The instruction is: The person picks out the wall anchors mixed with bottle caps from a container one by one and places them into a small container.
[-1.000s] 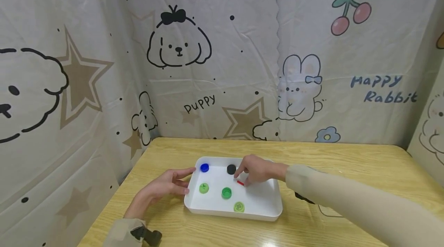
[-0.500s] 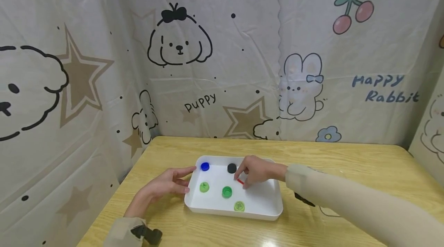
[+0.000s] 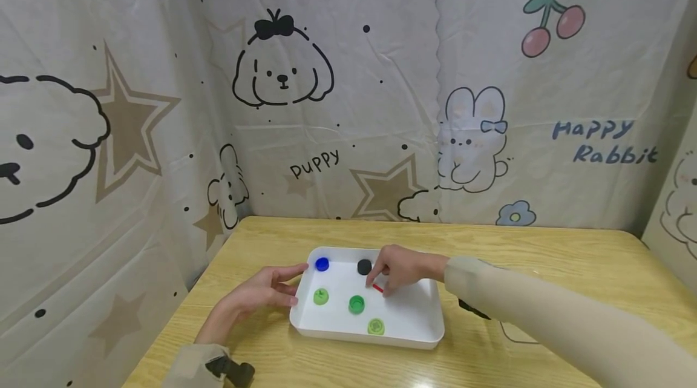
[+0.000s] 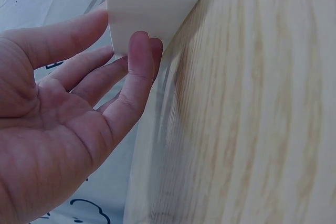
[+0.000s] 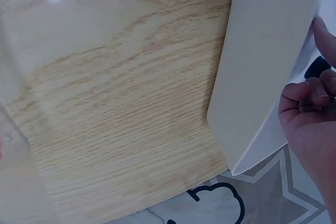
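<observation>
A shallow white tray (image 3: 411, 322) holds a blue bottle cap (image 3: 322, 264), a black cap (image 3: 364, 266), a darker green cap (image 3: 356, 304) and two light green caps, one to the left (image 3: 320, 296) and one near the front wall (image 3: 376, 326). My left hand (image 3: 262, 289) touches the tray's left side with loosely spread fingers; in the left wrist view its fingertips meet the outer wall. Inside the tray, my right hand (image 3: 402, 268) pinches a small red piece (image 3: 378, 288) between index finger and thumb. Only a thin strip of it shows.
The tray stands on a light wooden table (image 3: 283, 233). A printed curtain (image 3: 381, 91) hangs behind and at the left. In the right wrist view, the tray's outer wall (image 5: 262, 51) stands close to the right hand.
The right hand's index finger and thumb have shifted very slightly on the red piece. The left hand, the tray and the other caps stay in place.
</observation>
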Demonstrator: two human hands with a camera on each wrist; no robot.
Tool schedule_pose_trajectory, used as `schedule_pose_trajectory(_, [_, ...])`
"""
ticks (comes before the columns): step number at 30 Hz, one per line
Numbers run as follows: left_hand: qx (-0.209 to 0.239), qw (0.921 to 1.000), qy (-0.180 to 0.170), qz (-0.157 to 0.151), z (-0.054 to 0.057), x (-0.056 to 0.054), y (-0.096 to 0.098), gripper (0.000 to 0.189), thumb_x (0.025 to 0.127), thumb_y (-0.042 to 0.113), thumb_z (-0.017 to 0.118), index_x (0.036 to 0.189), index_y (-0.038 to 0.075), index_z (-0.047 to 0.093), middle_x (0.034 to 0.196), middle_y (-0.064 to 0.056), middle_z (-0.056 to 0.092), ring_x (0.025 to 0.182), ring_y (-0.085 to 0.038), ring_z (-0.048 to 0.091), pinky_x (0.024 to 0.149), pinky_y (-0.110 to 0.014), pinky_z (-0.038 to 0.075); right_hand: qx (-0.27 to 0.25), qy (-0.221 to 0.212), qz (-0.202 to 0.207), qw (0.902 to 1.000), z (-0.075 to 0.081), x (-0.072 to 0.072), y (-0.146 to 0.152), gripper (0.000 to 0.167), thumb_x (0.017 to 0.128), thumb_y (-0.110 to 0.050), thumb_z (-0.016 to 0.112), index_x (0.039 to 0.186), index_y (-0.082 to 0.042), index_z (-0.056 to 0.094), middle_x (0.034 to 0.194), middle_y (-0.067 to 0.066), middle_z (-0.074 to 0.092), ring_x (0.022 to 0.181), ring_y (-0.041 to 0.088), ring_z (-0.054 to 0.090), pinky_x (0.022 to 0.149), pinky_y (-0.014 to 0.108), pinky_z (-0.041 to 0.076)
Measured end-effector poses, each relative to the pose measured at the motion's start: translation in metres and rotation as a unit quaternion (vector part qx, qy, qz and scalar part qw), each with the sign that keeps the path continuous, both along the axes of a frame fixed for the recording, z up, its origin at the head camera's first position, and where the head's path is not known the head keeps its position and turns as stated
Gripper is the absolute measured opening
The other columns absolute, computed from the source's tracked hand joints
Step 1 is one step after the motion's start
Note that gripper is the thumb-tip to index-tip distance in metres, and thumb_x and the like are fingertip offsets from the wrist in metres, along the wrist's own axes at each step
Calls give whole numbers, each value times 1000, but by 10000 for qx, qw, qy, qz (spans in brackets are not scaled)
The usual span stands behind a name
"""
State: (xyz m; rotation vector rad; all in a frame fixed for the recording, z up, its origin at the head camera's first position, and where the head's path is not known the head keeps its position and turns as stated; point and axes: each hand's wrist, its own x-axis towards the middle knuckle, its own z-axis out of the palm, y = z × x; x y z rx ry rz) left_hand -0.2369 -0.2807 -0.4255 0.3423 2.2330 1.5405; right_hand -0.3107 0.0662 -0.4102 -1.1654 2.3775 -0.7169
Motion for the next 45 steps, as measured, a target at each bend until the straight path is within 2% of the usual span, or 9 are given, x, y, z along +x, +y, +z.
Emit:
schedule_pose_trajectory(14, [-44,10000,71,-44,0,0,0,78,90,-6,76,159,-4,40,163,-30,33,138,-50,50,104,-47,53,122,55,-200,9997,-3,0,0,29,82,5,87,105,-11,86,64,-6,33,66,8,35,60,22,29])
schedule_pose_trajectory(24, [85,9999,-1,-55,0,0,-1,78,90,-7,76,159,-5,39,163,-31,32,138,-50,51,102,-45,54,-168,25,-292,9994,-4,3,2,27,80,4,88,103,-10,86,63,-7,35,62,8,36,59,22,30])
schedule_pose_trajectory(28, [74,10000,8,-55,-1,-1,-1,78,90,-7,75,159,-5,40,164,-30,31,138,-50,50,103,-46,54,-293,20,-468,9985,-1,6,3,29,77,7,88,102,-7,85,62,-7,34,60,9,33,58,22,29])
schedule_pose_trajectory(35, [45,10000,7,-29,0,1,-1,78,90,-7,76,159,-4,40,164,-30,31,138,-50,49,104,-47,54,-512,-454,-1057,9920,7,14,5,28,78,8,87,102,-6,85,64,-4,35,63,13,36,61,24,31])
schedule_pose_trajectory(45, [109,9999,-13,-72,-2,0,-1,79,89,-7,76,159,-4,39,164,-30,33,137,-50,51,103,-46,54,-865,-765,-1457,9826,11,24,12,26,80,3,89,104,-7,85,66,-2,37,66,15,37,64,27,32])
